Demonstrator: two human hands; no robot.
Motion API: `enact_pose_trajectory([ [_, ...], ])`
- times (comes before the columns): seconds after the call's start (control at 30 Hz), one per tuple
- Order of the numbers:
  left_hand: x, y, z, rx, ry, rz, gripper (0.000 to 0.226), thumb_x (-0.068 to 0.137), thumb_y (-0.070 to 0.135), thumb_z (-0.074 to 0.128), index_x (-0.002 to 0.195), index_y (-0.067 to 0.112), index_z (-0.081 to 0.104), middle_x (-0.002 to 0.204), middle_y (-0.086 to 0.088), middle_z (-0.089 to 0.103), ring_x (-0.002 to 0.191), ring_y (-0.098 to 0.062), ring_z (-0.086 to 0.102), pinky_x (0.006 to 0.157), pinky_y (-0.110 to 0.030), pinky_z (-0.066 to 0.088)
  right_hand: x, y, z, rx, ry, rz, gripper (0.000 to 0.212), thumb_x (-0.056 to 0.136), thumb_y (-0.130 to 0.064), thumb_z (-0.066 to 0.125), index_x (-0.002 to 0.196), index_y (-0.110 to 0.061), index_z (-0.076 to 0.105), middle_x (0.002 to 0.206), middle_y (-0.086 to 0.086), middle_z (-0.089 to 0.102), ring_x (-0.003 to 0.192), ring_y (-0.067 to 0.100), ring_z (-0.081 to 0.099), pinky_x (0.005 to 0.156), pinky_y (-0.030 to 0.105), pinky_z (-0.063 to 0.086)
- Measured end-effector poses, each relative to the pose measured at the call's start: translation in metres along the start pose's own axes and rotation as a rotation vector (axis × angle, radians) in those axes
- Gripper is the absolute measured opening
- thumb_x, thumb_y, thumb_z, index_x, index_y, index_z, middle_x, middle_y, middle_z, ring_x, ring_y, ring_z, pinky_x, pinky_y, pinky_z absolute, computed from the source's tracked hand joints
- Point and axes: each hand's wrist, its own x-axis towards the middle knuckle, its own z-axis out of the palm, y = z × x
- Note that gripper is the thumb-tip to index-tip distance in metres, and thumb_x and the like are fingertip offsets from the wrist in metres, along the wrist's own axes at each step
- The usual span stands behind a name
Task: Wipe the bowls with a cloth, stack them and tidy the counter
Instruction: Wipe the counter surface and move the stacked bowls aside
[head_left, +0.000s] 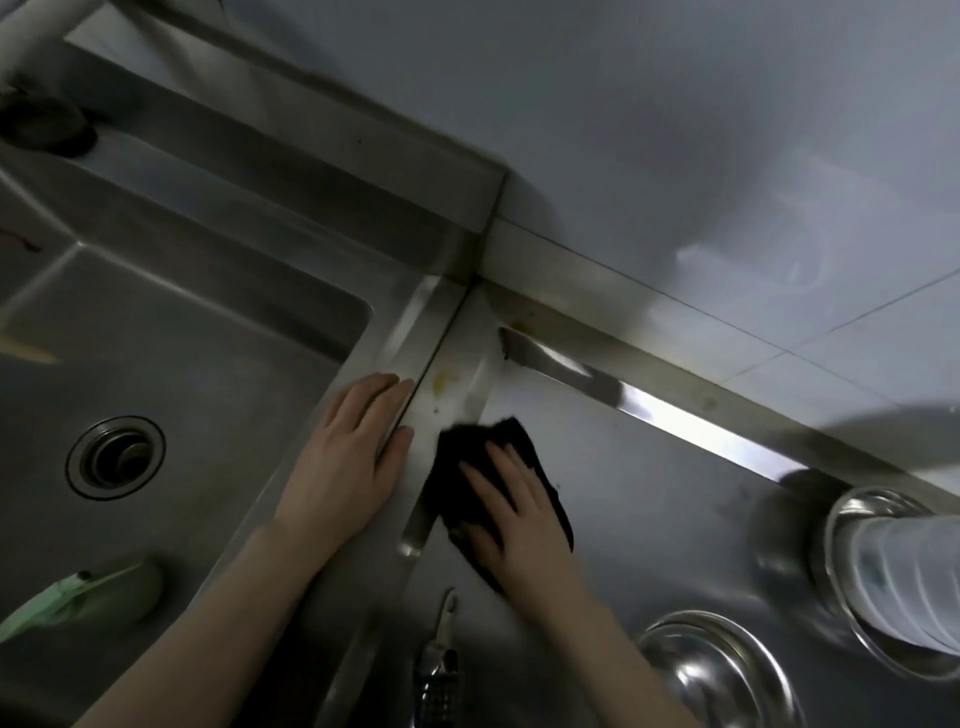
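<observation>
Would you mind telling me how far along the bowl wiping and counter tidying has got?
Done, it seems: white bowls sit stacked in a metal basin at the right. In hand: the right hand presses a black cloth flat on the steel counter, while the left hand rests on the sink rim. Left: a yellowish stain ahead of the cloth, and a second metal basin not stacked.
</observation>
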Motion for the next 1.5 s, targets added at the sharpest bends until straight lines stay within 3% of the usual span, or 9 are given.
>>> enact_pose_trajectory([
  [0.2, 0.002, -0.001, 0.006, 0.024, -0.019, 0.000, 0.052, 0.102, 0.028, 0.036, 0.150, 0.009, 0.040, 0.146, -0.013, 0.048, 0.139, -0.023, 0.037, 0.115, -0.024, 0.024, 0.129, 0.004, -0.003, 0.159, 0.151, 0.358, 0.052, 0.098, -0.033, 0.052, 0.147, -0.021, 0.040, 0.160, 0.006, 0.022, 0.146, 0.028, 0.021, 0.120, 0.042, 0.021],
  [0.33, 0.002, 0.000, 0.005, -0.044, -0.007, -0.015, 0.052, 0.101, 0.027, 0.036, 0.151, 0.010, 0.038, 0.145, -0.007, 0.045, 0.139, -0.021, 0.035, 0.116, -0.014, 0.017, 0.095, -0.038, 0.011, 0.133, 0.147, 0.263, 0.052, 0.096, -0.037, 0.048, 0.145, -0.021, 0.043, 0.160, 0.000, 0.021, 0.149, 0.023, 0.016, 0.119, 0.044, 0.024],
  [0.53, 0.002, 0.001, 0.006, -0.040, 0.005, -0.025, 0.052, 0.102, 0.034, 0.035, 0.150, 0.015, 0.040, 0.145, -0.004, 0.046, 0.139, -0.020, 0.040, 0.107, -0.032, 0.036, 0.031, -0.047, 0.011, 0.089, -0.022, -0.035, 0.055, 0.092, -0.039, 0.052, 0.145, -0.028, 0.040, 0.161, -0.006, 0.020, 0.151, 0.017, 0.010, 0.118, 0.035, 0.019],
  [0.67, 0.001, -0.001, 0.007, 0.074, -0.007, 0.005, 0.053, 0.099, 0.035, 0.040, 0.147, 0.011, 0.047, 0.144, -0.010, 0.050, 0.137, -0.025, 0.044, 0.106, -0.037, 0.042, 0.117, -0.003, 0.000, -0.034, 0.102, 0.163, 0.054, 0.092, -0.040, 0.038, 0.138, -0.014, 0.052, 0.154, 0.010, 0.036, 0.144, 0.033, 0.030, 0.112, 0.053, 0.035],
  [0.8, -0.003, 0.008, 0.015, 0.299, 0.018, 0.032, 0.046, 0.091, 0.019, 0.053, 0.136, 0.008, 0.058, 0.142, -0.015, 0.054, 0.139, -0.028, 0.040, 0.108, -0.043, 0.039, 0.173, 0.034, -0.024, -0.183, 0.110, 0.177, 0.055, 0.092, -0.042, 0.036, 0.133, -0.011, 0.056, 0.149, 0.015, 0.042, 0.139, 0.038, 0.036, 0.112, 0.052, 0.034],
  [1.0, 0.001, 0.023, 0.049, 0.326, -0.010, 0.199, 0.044, 0.095, 0.018, 0.046, 0.132, -0.001, 0.061, 0.134, -0.019, 0.063, 0.130, -0.032, 0.056, 0.114, -0.043, 0.038, 0.055, 0.126, -0.071, -0.348, 0.212, 0.333, 0.052, 0.090, -0.028, 0.054, 0.140, -0.014, 0.048, 0.148, 0.018, 0.039, 0.136, 0.039, 0.037, 0.110, 0.050, 0.037],
  [1.13, -0.009, 0.014, 0.061, 0.538, -0.076, 0.280, 0.060, 0.083, 0.010, 0.076, 0.136, -0.007, 0.054, 0.139, -0.025, 0.056, 0.129, -0.038, 0.056, 0.114, -0.051, 0.038, 0.007, 0.162, -0.091, -0.422, 0.312, 0.539, 0.046, 0.091, -0.014, 0.062, 0.135, -0.006, 0.050, 0.144, 0.023, 0.039, 0.134, 0.043, 0.036, 0.107, 0.057, 0.037],
  [1.37, -0.002, 0.017, 0.068, 0.476, 0.151, 0.276, 0.035, 0.095, 0.013, 0.053, 0.125, 0.001, 0.067, 0.129, -0.015, 0.066, 0.115, -0.030, 0.066, 0.108, -0.047, 0.044, 0.156, 0.050, -0.020, -0.326, 0.283, 0.210, 0.053, 0.083, -0.022, 0.058, 0.136, -0.017, 0.054, 0.141, 0.015, 0.049, 0.130, 0.039, 0.043, 0.108, 0.051, 0.037],
  [1.5, -0.002, 0.015, 0.066, 0.449, 0.118, 0.266, 0.036, 0.100, 0.015, 0.045, 0.126, 0.002, 0.066, 0.130, -0.016, 0.066, 0.117, -0.030, 0.065, 0.111, -0.048, 0.042, 0.133, 0.073, -0.038, -0.317, 0.166, 0.136, 0.059, 0.081, -0.020, 0.050, 0.140, -0.022, 0.052, 0.144, 0.010, 0.047, 0.132, 0.036, 0.042, 0.109, 0.046, 0.036],
])
